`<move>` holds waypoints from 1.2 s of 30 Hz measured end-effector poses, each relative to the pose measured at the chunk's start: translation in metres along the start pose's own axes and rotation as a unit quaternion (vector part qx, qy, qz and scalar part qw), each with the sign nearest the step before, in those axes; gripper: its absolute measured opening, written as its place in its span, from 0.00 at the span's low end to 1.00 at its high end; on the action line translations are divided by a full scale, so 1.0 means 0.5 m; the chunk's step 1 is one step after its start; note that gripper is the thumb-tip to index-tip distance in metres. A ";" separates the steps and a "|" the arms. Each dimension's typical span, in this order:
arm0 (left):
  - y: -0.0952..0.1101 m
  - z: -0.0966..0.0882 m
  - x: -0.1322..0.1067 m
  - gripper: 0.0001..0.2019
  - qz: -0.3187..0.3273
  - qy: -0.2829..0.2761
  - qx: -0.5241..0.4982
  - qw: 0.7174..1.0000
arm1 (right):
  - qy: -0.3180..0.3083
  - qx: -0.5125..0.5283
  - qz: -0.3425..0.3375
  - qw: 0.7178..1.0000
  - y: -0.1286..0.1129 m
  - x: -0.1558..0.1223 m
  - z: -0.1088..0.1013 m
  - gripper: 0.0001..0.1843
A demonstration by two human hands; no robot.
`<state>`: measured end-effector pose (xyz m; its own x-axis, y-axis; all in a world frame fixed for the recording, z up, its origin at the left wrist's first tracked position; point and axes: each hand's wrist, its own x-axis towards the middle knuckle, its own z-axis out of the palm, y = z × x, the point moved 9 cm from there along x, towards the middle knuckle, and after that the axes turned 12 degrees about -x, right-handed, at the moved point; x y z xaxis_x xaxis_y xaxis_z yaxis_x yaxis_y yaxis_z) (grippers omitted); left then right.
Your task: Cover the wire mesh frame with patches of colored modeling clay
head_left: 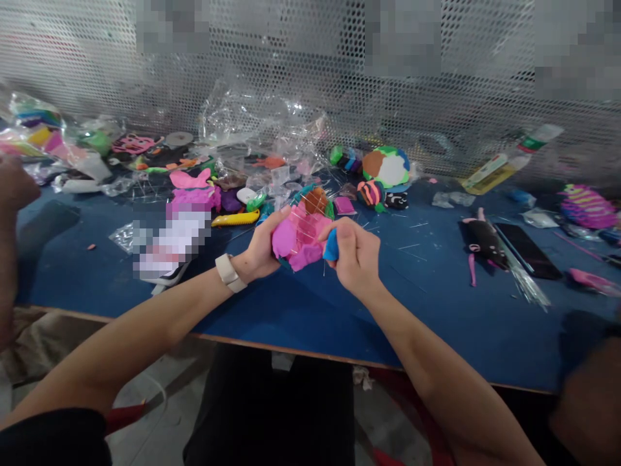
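My left hand (264,249) is closed around the left side of a clay model (303,236), mostly pink, with brown and green parts at its top and thin wires across its front. A light band circles that wrist. At the model's right side, my right hand (358,252) pinches a lump of blue clay (331,246) between thumb and fingers. A thin wire end shows just below the blue lump. The model is held above the blue table (310,317). My fingers hide part of both pieces.
A yellow utility knife (236,219) and a phone (174,243) lie left of the model. Rightward are a bottle (514,158), a black clay figure (485,241), a dark phone (528,251) and a wire bundle (526,281). Perforated metal (301,52) backs the table. People's arms show at both sides.
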<state>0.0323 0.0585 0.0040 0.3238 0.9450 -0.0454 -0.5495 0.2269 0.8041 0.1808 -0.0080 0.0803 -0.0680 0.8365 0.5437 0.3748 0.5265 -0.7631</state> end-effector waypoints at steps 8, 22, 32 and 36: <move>-0.041 0.011 -0.016 0.19 -0.083 0.000 -0.076 0.994 | 0.143 0.082 -0.011 0.986 0.014 0.018 -0.065 0.26; -0.004 0.026 -0.017 0.15 0.028 -0.118 0.308 0.944 | 0.155 -0.006 0.031 0.987 0.021 0.034 -0.088 0.26; -0.002 0.029 -0.009 0.32 -0.008 -0.172 0.370 0.913 | 0.109 0.022 0.041 0.993 0.031 0.039 -0.069 0.24; -0.008 0.054 -0.029 0.28 -0.030 -0.236 0.397 0.887 | 0.057 0.032 0.057 0.996 0.043 0.045 -0.050 0.24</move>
<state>0.0505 0.0375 0.0172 0.7226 0.6913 0.0003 0.1336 -0.1400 0.9811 0.2102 0.0182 0.0848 0.0789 0.8707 0.4854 0.3146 0.4403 -0.8409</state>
